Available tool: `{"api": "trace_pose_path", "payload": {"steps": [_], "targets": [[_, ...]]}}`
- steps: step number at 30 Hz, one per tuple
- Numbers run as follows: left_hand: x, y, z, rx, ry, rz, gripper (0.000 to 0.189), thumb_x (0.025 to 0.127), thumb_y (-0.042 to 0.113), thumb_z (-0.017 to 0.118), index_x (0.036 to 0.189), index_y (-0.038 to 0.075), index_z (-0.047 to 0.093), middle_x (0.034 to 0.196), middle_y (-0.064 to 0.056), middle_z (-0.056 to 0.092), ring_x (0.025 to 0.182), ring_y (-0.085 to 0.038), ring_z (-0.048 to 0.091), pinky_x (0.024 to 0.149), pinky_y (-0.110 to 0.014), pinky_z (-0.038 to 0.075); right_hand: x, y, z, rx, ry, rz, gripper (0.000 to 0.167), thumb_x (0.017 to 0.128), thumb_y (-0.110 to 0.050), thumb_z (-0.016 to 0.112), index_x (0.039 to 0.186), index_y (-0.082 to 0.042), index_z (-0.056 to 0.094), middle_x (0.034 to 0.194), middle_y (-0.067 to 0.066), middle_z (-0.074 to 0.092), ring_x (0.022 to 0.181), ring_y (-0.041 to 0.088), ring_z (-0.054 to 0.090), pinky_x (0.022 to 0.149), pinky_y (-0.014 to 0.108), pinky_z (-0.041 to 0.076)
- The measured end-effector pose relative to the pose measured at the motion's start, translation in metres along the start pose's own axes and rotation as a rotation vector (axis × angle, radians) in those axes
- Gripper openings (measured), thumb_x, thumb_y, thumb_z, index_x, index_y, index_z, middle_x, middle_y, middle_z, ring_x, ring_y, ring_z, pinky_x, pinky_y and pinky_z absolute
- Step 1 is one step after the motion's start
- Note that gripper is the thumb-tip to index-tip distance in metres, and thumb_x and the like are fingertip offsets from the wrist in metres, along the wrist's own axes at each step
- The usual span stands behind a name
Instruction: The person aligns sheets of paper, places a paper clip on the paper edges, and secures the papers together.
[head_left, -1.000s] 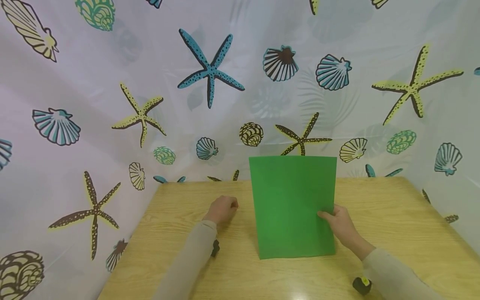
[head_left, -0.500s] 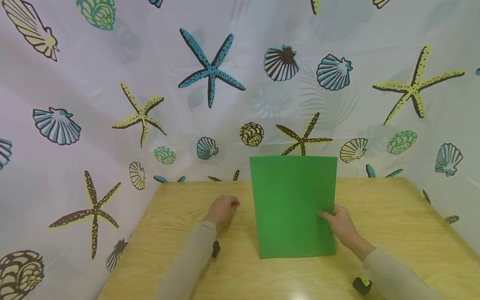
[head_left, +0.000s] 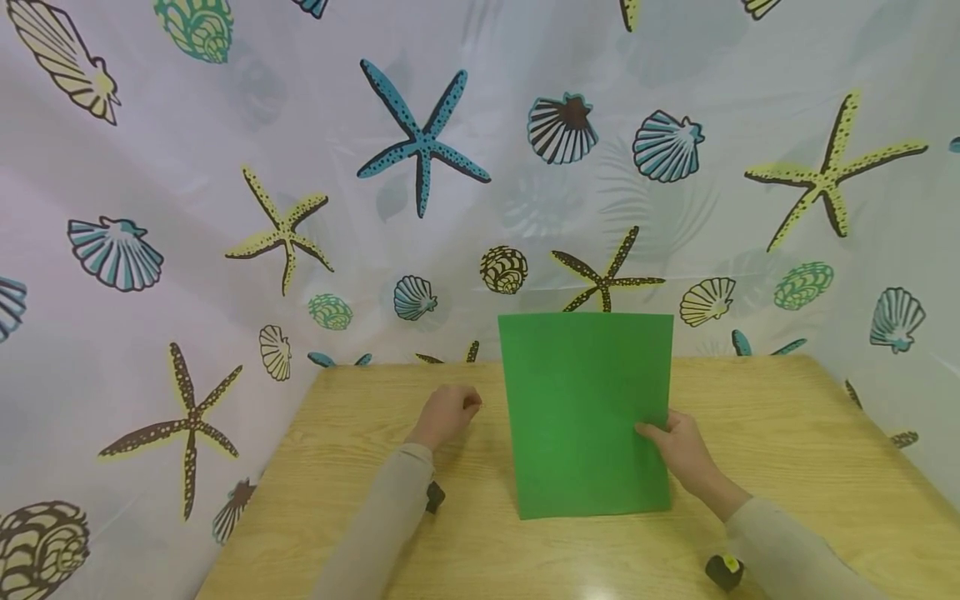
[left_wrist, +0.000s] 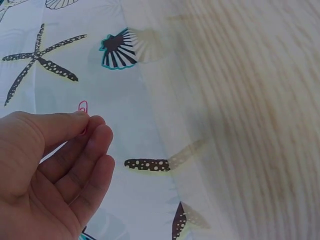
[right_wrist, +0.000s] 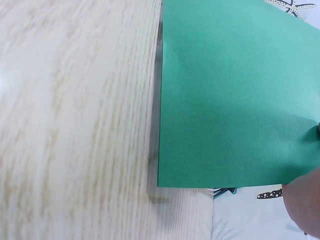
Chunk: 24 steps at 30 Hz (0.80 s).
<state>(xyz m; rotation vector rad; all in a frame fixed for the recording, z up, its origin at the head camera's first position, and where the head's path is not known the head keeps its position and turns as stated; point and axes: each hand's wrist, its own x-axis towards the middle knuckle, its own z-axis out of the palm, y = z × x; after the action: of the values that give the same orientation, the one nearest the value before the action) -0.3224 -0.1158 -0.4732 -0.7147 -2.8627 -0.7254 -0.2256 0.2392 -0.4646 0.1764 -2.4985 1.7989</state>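
A green sheet of paper (head_left: 581, 408) stands nearly upright over the table, its right edge held by my right hand (head_left: 688, 452) with the thumb across the front. The fingers behind the sheet are hidden. In the right wrist view the sheet (right_wrist: 235, 100) fills much of the picture, and only a part of the hand (right_wrist: 306, 202) shows at the right edge. To the left of the paper, apart from it, is my left hand (head_left: 446, 414). Seen in the left wrist view, its thumb and forefinger pinch a small pink-red paper clip (left_wrist: 83, 106), whose looped end sticks up.
Beneath both hands lies a light wooden table (head_left: 352, 450). A white curtain (head_left: 322, 108) printed with starfish and shells rises behind it and along both sides. Small dark devices, one at the left wrist (head_left: 434, 497) and one at the right wrist (head_left: 724, 572), hang below the sleeves.
My left hand has risen slightly and shifted a little to the right, toward the paper. The right hand and the green sheet have stayed nearly still.
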Motion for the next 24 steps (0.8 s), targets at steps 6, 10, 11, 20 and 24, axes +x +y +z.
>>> {"api": "trace_pose_path", "payload": {"steps": [6, 10, 11, 20, 24], "targets": [[0.0, 0.009, -0.009, -0.02, 0.082, 0.057, 0.008, 0.09, 0.009, 0.064, 0.092, 0.005, 0.071, 0.088, -0.004, 0.07, 0.077, -0.015, 0.064, 0.068, -0.028, 0.054, 0.0, 0.0, 0.001, -0.016, 0.007, 0.006, 0.039, 0.097, -0.008, 0.049, 0.126, 0.019, 0.046, 0.123, 0.032, 0.054, 0.11, 0.039, 0.055, 0.09, 0.039, 0.05], [0.001, 0.014, -0.014, -0.019, 0.129, 0.068, 0.01, 0.09, 0.01, 0.064, 0.094, 0.005, 0.072, 0.091, -0.004, 0.071, 0.08, -0.016, 0.066, 0.07, -0.029, 0.054, 0.001, 0.0, 0.002, -0.019, 0.006, 0.008, 0.04, 0.097, -0.009, 0.049, 0.126, 0.019, 0.046, 0.122, 0.031, 0.054, 0.11, 0.037, 0.056, 0.089, 0.039, 0.05], [0.002, 0.015, -0.015, -0.017, 0.133, 0.065, 0.011, 0.091, 0.01, 0.063, 0.095, 0.005, 0.072, 0.092, -0.004, 0.071, 0.081, -0.016, 0.066, 0.071, -0.029, 0.054, 0.001, 0.0, 0.002, -0.015, 0.004, 0.007, 0.04, 0.097, -0.008, 0.049, 0.126, 0.019, 0.046, 0.122, 0.032, 0.054, 0.109, 0.037, 0.056, 0.089, 0.039, 0.05], [0.005, 0.029, -0.026, -0.044, 0.168, 0.058, 0.013, 0.092, 0.01, 0.062, 0.098, 0.005, 0.072, 0.094, -0.004, 0.071, 0.082, -0.016, 0.065, 0.073, -0.03, 0.054, 0.0, 0.0, 0.002, -0.004, 0.009, 0.003, 0.039, 0.097, -0.007, 0.049, 0.125, 0.019, 0.046, 0.121, 0.032, 0.055, 0.107, 0.037, 0.058, 0.088, 0.037, 0.051], [0.004, 0.034, -0.026, -0.046, 0.191, 0.073, 0.012, 0.091, 0.01, 0.063, 0.098, 0.005, 0.072, 0.093, -0.003, 0.071, 0.082, -0.016, 0.065, 0.071, -0.029, 0.054, 0.0, 0.001, 0.001, -0.001, 0.001, 0.007, 0.039, 0.097, -0.008, 0.049, 0.126, 0.019, 0.045, 0.121, 0.032, 0.054, 0.104, 0.033, 0.06, 0.084, 0.034, 0.052]]}}
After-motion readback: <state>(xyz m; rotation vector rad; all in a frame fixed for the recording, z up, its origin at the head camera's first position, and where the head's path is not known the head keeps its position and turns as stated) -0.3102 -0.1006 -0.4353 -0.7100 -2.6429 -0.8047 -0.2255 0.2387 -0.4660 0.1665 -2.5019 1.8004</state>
